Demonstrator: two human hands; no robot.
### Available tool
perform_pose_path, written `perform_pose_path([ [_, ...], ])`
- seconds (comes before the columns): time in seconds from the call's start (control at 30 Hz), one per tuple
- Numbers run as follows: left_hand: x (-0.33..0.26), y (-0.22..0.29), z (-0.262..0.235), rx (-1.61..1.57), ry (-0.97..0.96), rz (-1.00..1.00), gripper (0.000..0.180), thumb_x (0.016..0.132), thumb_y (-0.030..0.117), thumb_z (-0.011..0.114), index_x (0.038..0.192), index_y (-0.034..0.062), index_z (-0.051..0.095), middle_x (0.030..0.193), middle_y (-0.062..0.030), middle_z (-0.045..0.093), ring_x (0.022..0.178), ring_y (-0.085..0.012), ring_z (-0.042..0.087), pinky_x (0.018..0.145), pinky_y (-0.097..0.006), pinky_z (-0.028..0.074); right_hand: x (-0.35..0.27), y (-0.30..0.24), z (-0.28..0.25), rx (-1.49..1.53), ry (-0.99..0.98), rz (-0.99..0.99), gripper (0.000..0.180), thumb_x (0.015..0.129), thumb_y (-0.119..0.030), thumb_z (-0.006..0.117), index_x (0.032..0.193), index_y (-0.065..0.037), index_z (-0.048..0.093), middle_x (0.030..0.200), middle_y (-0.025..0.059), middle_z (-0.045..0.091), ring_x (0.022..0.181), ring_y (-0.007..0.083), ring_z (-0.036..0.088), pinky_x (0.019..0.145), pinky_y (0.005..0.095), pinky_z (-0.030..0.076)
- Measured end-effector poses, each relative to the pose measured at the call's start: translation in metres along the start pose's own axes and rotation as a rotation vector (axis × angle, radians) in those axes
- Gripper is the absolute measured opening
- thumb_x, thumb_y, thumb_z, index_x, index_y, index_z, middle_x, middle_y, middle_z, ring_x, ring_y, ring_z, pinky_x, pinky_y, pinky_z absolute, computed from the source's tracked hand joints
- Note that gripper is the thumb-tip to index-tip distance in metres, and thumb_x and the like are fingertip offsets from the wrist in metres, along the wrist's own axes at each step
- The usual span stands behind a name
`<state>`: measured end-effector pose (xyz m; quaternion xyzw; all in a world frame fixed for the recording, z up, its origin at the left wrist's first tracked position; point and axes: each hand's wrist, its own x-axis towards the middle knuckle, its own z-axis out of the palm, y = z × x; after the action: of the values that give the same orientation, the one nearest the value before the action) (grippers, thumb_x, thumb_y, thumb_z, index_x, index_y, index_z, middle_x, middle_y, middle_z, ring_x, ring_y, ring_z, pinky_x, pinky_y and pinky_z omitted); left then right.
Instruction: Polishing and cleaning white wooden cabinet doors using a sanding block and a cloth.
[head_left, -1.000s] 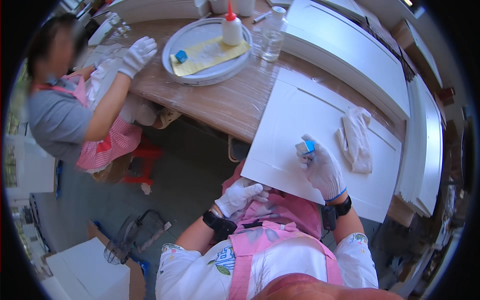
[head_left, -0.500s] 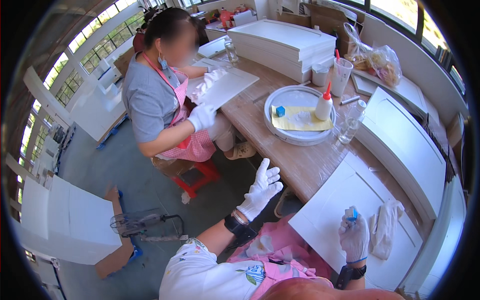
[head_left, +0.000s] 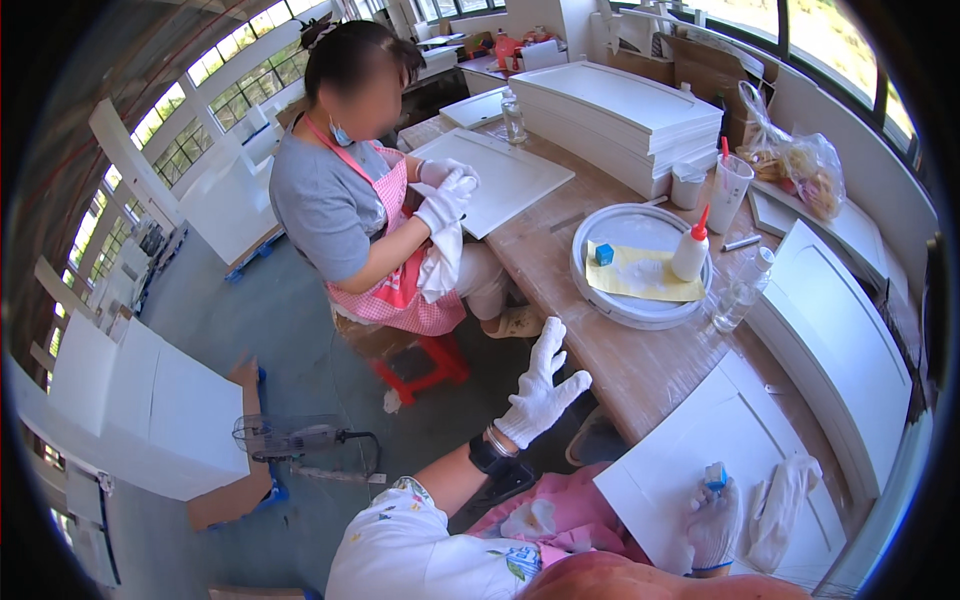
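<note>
Here, blue cube (head_left: 715, 477) in the curled right hand (head_left: 713, 525), well apart from the wide-open, empty left hand (head_left: 541, 396).

No words, numbers or signs can be read. The closest to lettering is a blue printed motif (head_left: 522, 562) with green leaf shapes, on the front of the wearer's white shirt (head_left: 420, 548) beside the pink apron (head_left: 566, 553); it sits at a slant, too small to tell whether its strokes form characters or only a drawing.
</note>
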<state>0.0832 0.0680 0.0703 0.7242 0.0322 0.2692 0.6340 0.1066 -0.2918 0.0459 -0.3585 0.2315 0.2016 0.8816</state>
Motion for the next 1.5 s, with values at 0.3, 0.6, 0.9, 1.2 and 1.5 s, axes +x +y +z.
perform_pose_path([
  [0.3, -0.002, -0.015, -0.006, 0.022, 0.021, -0.017, 0.094, 0.088, 0.021, 0.073, 0.155, 0.0042, 0.009, 0.158, -0.0196, 0.019, 0.146, -0.0315, 0.021, 0.117, -0.047, 0.026, -0.006, -0.001, 0.006, -0.018, 0.003, 0.019, 0.036, 0.098, -0.03, 0.054, 0.128, -0.011, 0.056, 0.093, 0.0001, 0.058, 0.071, 0.012, 0.049, 0.059, 0.0255, 0.044],
  [0.6, 0.008, -0.012, -0.014, -0.002, 0.028, 0.018, 0.091, 0.088, 0.019, 0.072, 0.155, 0.0047, 0.011, 0.158, -0.0174, 0.019, 0.146, -0.0303, 0.021, 0.117, -0.047, 0.025, -0.005, -0.004, 0.009, 0.038, -0.017, 0.051, 0.036, 0.098, -0.031, 0.054, 0.126, -0.01, 0.056, 0.089, 0.0, 0.058, 0.069, 0.0129, 0.048, 0.058, 0.0272, 0.043],
  [0.9, 0.006, -0.017, -0.02, 0.027, 0.024, 0.018, 0.093, 0.088, 0.022, 0.073, 0.155, 0.0036, 0.01, 0.158, -0.0195, 0.019, 0.146, -0.0314, 0.022, 0.117, -0.047, 0.027, -0.01, -0.002, 0.009, -0.026, 0.079, 0.025, 0.036, 0.098, -0.032, 0.052, 0.127, -0.01, 0.056, 0.088, -0.0001, 0.056, 0.068, 0.0125, 0.048, 0.055, 0.0263, 0.042],
  [1.2, -0.004, -0.018, -0.018, 0.004, 0.008, -0.016, 0.094, 0.088, 0.022, 0.073, 0.155, 0.0038, 0.01, 0.157, -0.0195, 0.021, 0.146, -0.0309, 0.023, 0.116, -0.047, 0.028, -0.004, -0.004, 0.006, 0.02, 0.014, 0.06, 0.039, 0.099, -0.032, 0.052, 0.13, -0.009, 0.052, 0.086, 0.0009, 0.055, 0.068, 0.0124, 0.047, 0.055, 0.0258, 0.044],
  [1.5, -0.043, -0.016, -0.01, -0.022, -0.078, -0.161, 0.076, 0.09, 0.011, 0.068, 0.151, 0.0032, 0.024, 0.153, -0.0172, 0.031, 0.141, -0.0307, 0.034, 0.112, -0.044, 0.036, -0.001, -0.001, 0.0, 0.055, -0.026, 0.073, 0.039, 0.099, -0.032, 0.051, 0.13, -0.008, 0.053, 0.083, 0.0008, 0.052, 0.069, 0.0129, 0.047, 0.057, 0.0257, 0.044],
])
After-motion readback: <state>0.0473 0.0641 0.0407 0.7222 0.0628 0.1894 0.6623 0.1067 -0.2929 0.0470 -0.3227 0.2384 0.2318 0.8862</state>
